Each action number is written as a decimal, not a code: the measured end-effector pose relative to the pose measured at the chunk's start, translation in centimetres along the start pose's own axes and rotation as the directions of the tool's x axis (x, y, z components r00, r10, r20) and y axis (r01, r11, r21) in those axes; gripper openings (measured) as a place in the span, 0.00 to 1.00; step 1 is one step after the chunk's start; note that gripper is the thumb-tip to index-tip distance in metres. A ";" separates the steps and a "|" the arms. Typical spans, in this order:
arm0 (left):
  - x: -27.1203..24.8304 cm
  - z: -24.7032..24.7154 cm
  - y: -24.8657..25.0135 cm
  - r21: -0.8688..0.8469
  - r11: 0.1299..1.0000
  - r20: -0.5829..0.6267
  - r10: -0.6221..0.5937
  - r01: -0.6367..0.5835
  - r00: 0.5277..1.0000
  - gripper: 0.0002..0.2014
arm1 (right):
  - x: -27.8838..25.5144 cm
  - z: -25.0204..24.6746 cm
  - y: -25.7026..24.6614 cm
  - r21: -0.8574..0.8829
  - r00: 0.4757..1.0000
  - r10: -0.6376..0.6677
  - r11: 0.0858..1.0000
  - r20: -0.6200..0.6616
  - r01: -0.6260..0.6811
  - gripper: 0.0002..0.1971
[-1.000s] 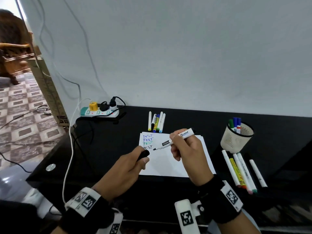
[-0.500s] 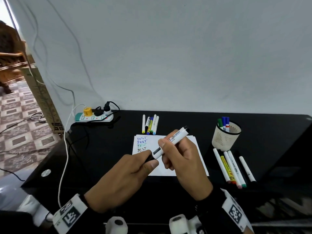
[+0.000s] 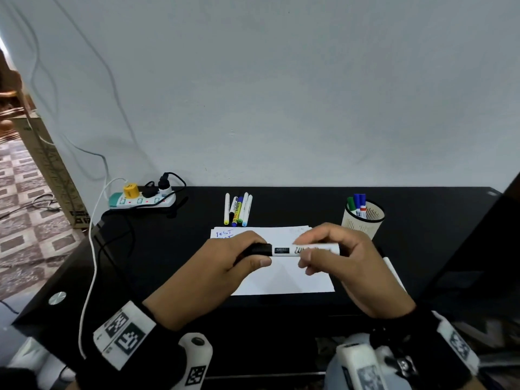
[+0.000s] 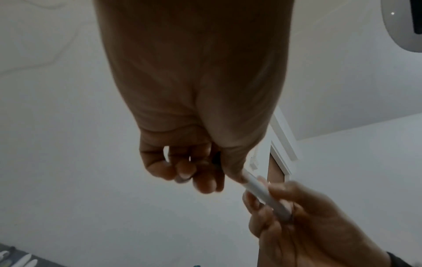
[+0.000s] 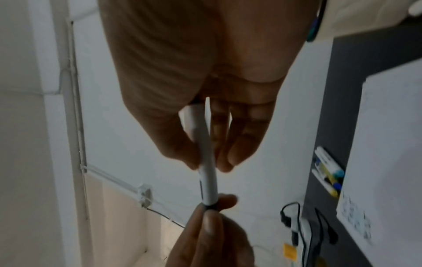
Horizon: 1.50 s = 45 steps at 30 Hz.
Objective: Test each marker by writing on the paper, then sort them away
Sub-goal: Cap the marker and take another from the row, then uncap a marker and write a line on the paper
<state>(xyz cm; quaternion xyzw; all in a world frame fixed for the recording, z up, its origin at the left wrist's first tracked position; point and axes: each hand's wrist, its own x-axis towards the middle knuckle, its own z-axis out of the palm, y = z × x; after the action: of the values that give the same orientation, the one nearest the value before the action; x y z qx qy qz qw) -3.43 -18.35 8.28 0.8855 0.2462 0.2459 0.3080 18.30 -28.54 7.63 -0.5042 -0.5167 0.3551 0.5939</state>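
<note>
Marker [image 3: 305, 250] held level between both hands, above the white paper [image 3: 284, 280] on the black tabletop [image 3: 174, 249]. The left hand [image 3: 216, 273] grips the black cap [image 3: 257, 249] end, fingers and thumb curled round it; the right hand [image 3: 349, 266] pinches the white barrel with thumb and fingertips. The cap sits flush against the barrel, so the marker reads as one straight piece running left to right, with its printed label facing up between the two hands. In the right wrist view the barrel [image 5: 206, 162] runs from the right fingers down to the left thumb, where a black ring shows at the joint. In the left wrist view the barrel [image 4: 262, 195] slants between the two hands.

On the paper, blue writing [image 3: 224, 233] peeks out at the top left corner, just beyond the left hand's knuckles. A row of capped markers [image 3: 238, 209] lies side by side past the paper's far edge. A mesh cup [image 3: 363, 220] stands to the right of the paper, near the right hand, with green and blue markers upright in it. A power strip [image 3: 140, 199] with plugs sits at the far left of the tabletop.
</note>
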 end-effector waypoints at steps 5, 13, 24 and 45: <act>1.3 1.1 1.3 -0.159 0.985 -0.137 0.043 -0.065 0.990 0.06 | -0.4 -1.3 -0.6 -0.329 0.978 0.145 0.940 0.149 -0.089 0.09; 0.3 4.6 -8.4 0.117 0.973 -0.106 -0.189 0.201 0.976 0.15 | 7.2 -9.5 0.1 -0.651 0.908 -0.046 0.712 -0.417 -0.263 0.10; -3.5 8.3 -17.4 0.530 0.725 -0.009 -0.514 0.440 0.858 0.45 | 14.5 -16.8 6.0 -0.807 0.859 0.170 0.296 -0.483 -0.512 0.09; -4.7 9.6 -18.3 0.634 0.667 -0.080 -0.445 0.390 0.892 0.29 | 25.7 6.9 14.0 -0.804 0.847 0.508 0.433 -0.156 -0.407 0.13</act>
<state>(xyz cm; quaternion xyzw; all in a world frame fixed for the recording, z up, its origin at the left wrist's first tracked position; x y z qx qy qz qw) -6.59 -12.59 -11.82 0.8653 0.4978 0.0345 0.0486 18.44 0.64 0.33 -0.8186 -0.4953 0.2515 0.1459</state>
